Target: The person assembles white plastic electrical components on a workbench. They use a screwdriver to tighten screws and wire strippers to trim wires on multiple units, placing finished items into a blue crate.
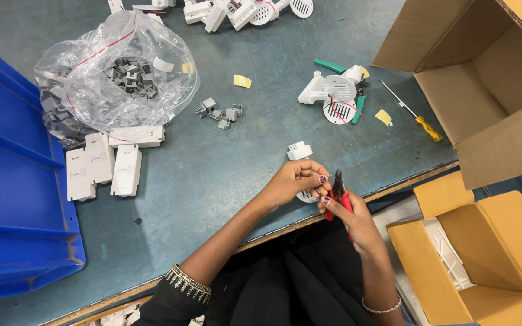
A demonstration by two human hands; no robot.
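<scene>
I see a blue bin (13,199) far left, then a clear bag (113,72) of grey clips. My left hand (294,180) pinches a small white part (307,195) at the table's front edge; my right hand (351,214) grips red-handled pliers (338,192) beside it.

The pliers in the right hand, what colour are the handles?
Red. The pliers have red handles and dark jaws, gripped by the right hand; the head view shows it.
</scene>
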